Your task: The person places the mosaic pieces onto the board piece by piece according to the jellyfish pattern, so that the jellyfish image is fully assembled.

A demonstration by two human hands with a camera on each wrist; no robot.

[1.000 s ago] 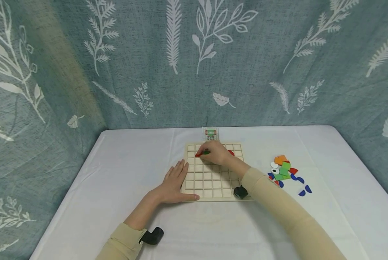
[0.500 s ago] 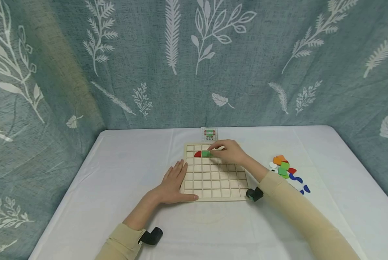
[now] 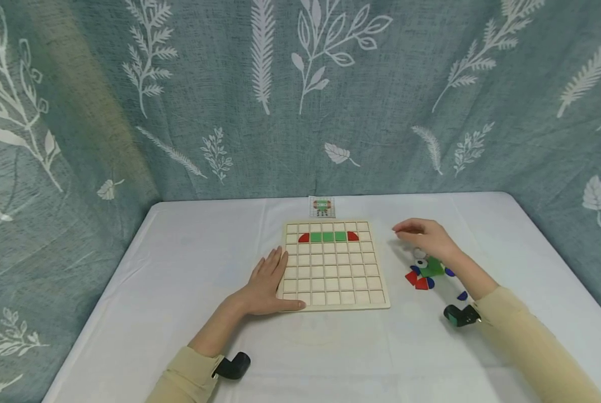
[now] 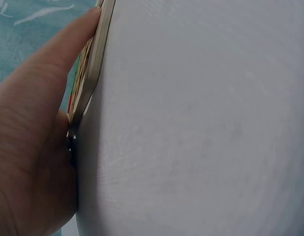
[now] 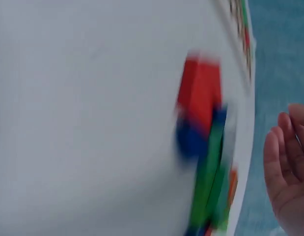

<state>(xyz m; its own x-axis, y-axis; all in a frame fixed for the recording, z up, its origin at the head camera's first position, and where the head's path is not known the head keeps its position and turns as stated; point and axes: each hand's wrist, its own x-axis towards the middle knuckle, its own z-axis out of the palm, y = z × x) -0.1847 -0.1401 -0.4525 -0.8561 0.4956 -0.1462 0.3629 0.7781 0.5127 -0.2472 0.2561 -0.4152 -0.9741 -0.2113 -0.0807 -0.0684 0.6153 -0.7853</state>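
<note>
A wooden grid board point(image 3: 332, 308) lies in the middle of the table. In its second row from the far side sit a red rounded piece point(image 3: 304, 238), three green squares point(image 3: 328, 237) and another red rounded piece point(image 3: 353, 236). My left hand point(image 3: 262, 288) rests at the board's left edge with straight fingers, its thumb point(image 4: 78, 37) along the near edge. My right hand point(image 3: 428, 238) hovers over the far part of the loose-piece pile, fingers loosely bent with nothing between them. Beneath it show green pieces point(image 3: 433, 268), red pieces point(image 3: 421, 284) and a white round piece point(image 3: 421, 263).
A small picture card point(image 3: 322, 207) with a green and red figure lies behind the board. Blue half-round pieces point(image 3: 463, 296) lie at the near right of the pile. A patterned curtain point(image 3: 280, 140) hangs behind the white-covered table point(image 3: 205, 240).
My right hand has let go of the pieces in the second row and moved right, from the board to over the pile. The green squares now show uncovered. My left hand stays put.
</note>
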